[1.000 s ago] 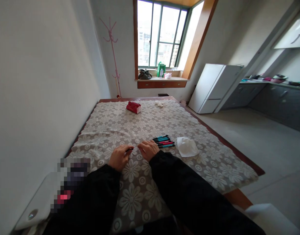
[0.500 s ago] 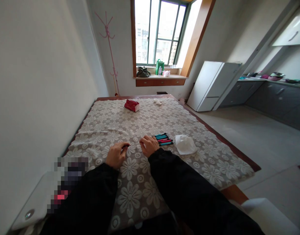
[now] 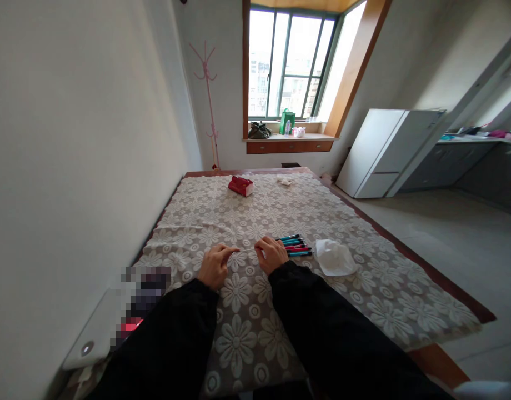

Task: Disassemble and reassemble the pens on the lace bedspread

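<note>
My left hand (image 3: 215,265) and my right hand (image 3: 272,254) rest close together on a table covered with a floral lace cloth (image 3: 255,222). Between their fingertips they pinch a thin pale stick-like piece (image 3: 246,250), one hand at each end; it is too small to identify. Just right of my right hand lies a row of several pens (image 3: 296,244) with teal, red and black barrels. A crumpled white tissue (image 3: 334,258) sits to the right of the pens.
A red packet (image 3: 241,185) and a small white scrap (image 3: 284,180) lie at the table's far end. A white board (image 3: 98,333) is at the near left by the wall. A pink coat stand (image 3: 208,105), window ledge and white fridge (image 3: 389,153) stand beyond.
The view has shifted to the left, so everything sits further right in frame. My hands stay together on the thin piece; a dark tip seen earlier at my left fingers is hidden now.
</note>
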Motion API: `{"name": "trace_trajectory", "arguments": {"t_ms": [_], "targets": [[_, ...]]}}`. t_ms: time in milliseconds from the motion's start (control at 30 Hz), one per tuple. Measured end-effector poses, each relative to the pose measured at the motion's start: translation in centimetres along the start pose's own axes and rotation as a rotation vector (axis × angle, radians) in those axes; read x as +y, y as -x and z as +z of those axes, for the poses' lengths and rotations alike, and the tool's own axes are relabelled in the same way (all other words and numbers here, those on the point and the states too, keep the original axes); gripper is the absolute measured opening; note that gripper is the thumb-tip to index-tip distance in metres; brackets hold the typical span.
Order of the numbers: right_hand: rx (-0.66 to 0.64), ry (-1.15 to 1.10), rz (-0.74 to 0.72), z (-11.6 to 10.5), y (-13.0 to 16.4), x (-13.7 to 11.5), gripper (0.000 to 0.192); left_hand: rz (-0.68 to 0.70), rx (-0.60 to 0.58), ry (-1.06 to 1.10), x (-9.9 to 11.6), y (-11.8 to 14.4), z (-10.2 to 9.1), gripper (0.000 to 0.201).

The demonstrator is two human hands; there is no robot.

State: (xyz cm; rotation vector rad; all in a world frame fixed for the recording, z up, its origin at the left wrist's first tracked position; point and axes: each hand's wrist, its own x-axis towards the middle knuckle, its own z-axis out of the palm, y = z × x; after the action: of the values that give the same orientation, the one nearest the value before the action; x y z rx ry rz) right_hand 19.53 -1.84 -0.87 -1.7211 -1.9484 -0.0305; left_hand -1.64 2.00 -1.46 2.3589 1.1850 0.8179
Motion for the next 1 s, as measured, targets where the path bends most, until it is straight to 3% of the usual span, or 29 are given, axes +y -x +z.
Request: {"name": "trace_trajectory", "arguments": {"t_ms": [200, 333, 467, 600, 733, 867, 1000], "targets": [[-0.005, -0.019, -0.008, 0.21, 0.01, 0.02, 0.01, 0.008, -0.042, -0.039, -0.1, -0.06, -0.05, 0.047], [-0.007, -0.04, -0.02, 0.31, 0.01, 0.04, 0.011, 0.002, -0.003, -0.031, -0.25, -0.09, 0.17, 0.044], [0.002, -0.071, -0.035, 0.45, 0.05, 0.07, 0.01, -0.111, 0.105, -0.04, -0.37, -0.04, 0.34, 0.031], [-0.034, -0.075, -0.086, 0.47, 0.07, -0.11, 0.009, -0.146, 0.085, -0.088, -0.53, 0.0, 0.25, 0.014], [-0.069, -0.063, -0.131, 0.47, 0.08, -0.28, 0.007, -0.069, 0.018, -0.053, -0.78, -0.17, 0.3, 0.016], [-0.089, -0.023, -0.129, 0.45, 0.1, -0.29, 0.009, 0.024, 0.042, 0.016, -0.65, -0.3, 0.4, 0.027], [-0.1, 0.01, -0.114, 0.36, 0.08, -0.32, 0.01, 0.038, 0.041, -0.005, -0.26, -0.14, 0.42, 0.016]]}}
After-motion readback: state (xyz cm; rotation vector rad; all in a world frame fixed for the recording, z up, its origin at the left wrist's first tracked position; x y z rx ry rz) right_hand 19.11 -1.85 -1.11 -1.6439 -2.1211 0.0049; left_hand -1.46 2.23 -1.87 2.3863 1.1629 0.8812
